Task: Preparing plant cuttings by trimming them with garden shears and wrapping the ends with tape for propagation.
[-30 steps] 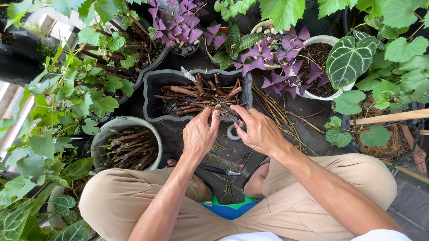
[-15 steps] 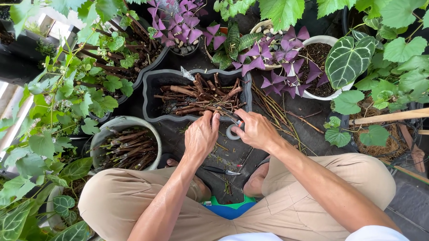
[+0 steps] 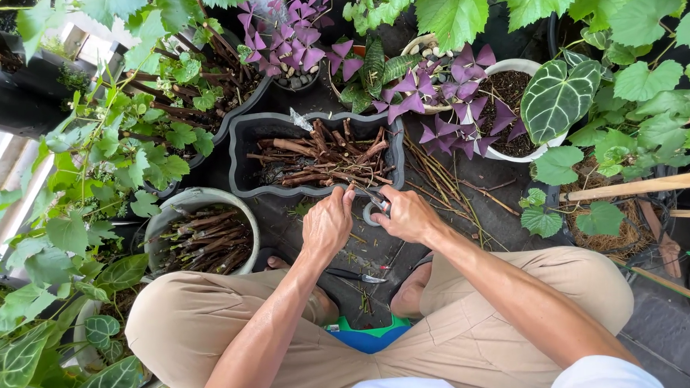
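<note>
Left hand [image 3: 327, 224] closes its fingers on a thin brown twig at the near rim of the dark grey plastic trough of cut stems [image 3: 240, 152]. Just right of it, right hand [image 3: 404, 215] grips grey-handled scissors [image 3: 374, 206]. Round pale pot of sticks [image 3: 200, 197] sits near left; small snips [image 3: 354, 275] lie between the knees.

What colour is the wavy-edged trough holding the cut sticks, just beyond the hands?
Dark grey. The trough shows best in the head view, the only one.
</note>
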